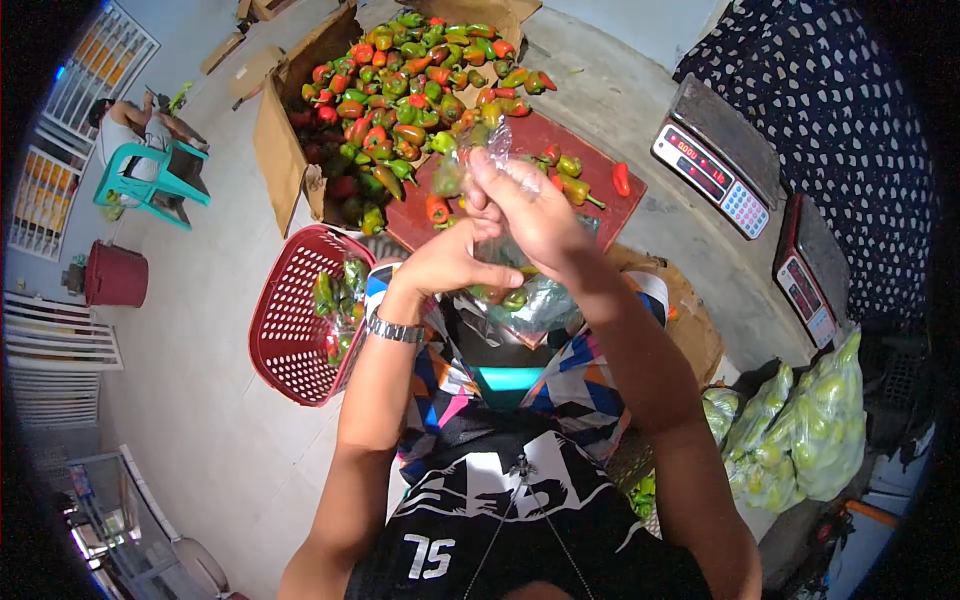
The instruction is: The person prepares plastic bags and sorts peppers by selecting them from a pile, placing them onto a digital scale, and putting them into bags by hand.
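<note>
A clear plastic bag [548, 305] with green and reddish peppers inside hangs between my knees. My right hand [525, 205] is closed on the gathered plastic, and a loose end of it sticks up past the fingers. Just below and to the left, my left hand [450, 262], with a metal watch on its wrist, grips the bag by its neck; its thumb lies across the plastic. Behind my hands, a red board [530, 150] carries several loose peppers. A large heap of red and green peppers [400, 95] fills the open cardboard box beyond.
To my left stands a red perforated basket [290, 320] holding bagged peppers. Two digital scales [705, 165] sit at the right, near bulging bags of green produce [800, 440]. A person sits on a teal chair [150, 175] at far left, near a red bucket [118, 275].
</note>
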{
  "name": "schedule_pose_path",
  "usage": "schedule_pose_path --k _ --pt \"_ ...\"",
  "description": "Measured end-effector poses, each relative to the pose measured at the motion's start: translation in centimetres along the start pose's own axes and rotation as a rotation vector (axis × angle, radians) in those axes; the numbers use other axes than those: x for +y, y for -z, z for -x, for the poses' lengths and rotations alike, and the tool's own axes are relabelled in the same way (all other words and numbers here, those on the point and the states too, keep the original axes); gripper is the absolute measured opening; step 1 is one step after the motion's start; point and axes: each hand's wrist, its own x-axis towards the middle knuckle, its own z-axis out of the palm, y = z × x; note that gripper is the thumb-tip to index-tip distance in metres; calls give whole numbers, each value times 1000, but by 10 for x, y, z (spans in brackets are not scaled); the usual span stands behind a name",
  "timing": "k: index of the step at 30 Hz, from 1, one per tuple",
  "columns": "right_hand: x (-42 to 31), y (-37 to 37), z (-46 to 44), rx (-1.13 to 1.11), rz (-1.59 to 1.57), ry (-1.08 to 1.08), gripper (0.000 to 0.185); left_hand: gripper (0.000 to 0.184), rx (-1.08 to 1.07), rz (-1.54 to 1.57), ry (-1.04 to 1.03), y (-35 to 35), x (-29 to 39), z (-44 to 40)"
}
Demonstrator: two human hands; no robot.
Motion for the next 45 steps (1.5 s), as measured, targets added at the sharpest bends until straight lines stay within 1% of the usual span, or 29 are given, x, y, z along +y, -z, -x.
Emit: schedule_pose_path --k 1,4,5,6,7,9,10,11,12,13,15,16,17,20,22,26,29,30,32,33,34,35,36,37,38,40,41,43,45 --pt "5 4 0 -47 13 15 36 56 72 145 16 -4 13 1" --pt "1 6 -5 58 969 753 33 46 66 485 186 0 18 -1" --pt "-17 7 -4 83 1199 868 30 40 94 559 112 -4 22 -5" --pt "-23 12 -2 59 1067 676 31 34 121 633 38 -7 29 -9" --pt "-28 18 1 37 931 484 31 23 73 605 -79 -6 39 -12" --pt "-47 13 13 23 457 -60 34 27 75 612 -55 -8 50 -18" --pt "-45 16 13 42 401 -10 34 30 76 614 -44 -9 53 -20" --pt "-42 18 11 61 344 40 35 40 62 487 -29 -12 55 -22" --pt "-41 18 10 80 285 90 36 41 84 422 -36 -17 52 -22" --pt "-37 13 7 122 205 225 34 42 104 356 -43 -23 44 -20" --pt "-45 17 5 61 -47 164 34 44 125 259 -37 -30 26 -15" --pt "-50 17 6 32 -176 132 35 44 130 293 -40 -33 19 -11" --pt "-59 5 7 126 -132 149 36 43 137 325 -46 -37 15 -8" --pt "-66 16 3 -4 -211 137 36 43 111 377 -44 -40 11 1" --pt "-71 12 3 18 -201 126 35 43 115 379 0 -40 12 4" --pt "-63 25 -1 8 -233 165 32 40 152 330 -40 -38 7 9" --pt "-63 37 -10 504 500 560 29 40 228 353 17 -36 -8 20" --pt "-71 46 -3 683 698 624 30 39 248 320 54 -34 -14 24" --pt "-80 56 11 815 978 753 29 39 281 261 135 -32 -23 33" --pt "-80 39 24 739 1015 771 26 35 281 285 167 -31 -22 34" --pt "-77 17 38 564 1072 752 26 33 257 242 166 -30 -19 35" --pt "-59 19 43 274 1319 829 30 32 231 198 162 -29 -16 35" --pt "-36 12 48 34 1306 847 36 30 205 154 159 -28 -12 37" --pt "-23 5 50 -150 1413 707 42 24 183 132 132 -26 -3 39" --pt "-3 6 52 -201 1504 690 41 23 147 136 137 -22 0 39" --pt "12 16 52 -228 1510 403 31 21 70 138 151 -15 5 39" --pt "8 21 51 -273 1520 334 30 22 73 209 244 -13 9 35" --pt "-1 32 51 -376 1529 191 32 25 -8 255 245 0 8 37" --pt "-9 37 50 -367 1388 254 31 27 -18 308 243 6 7 46"
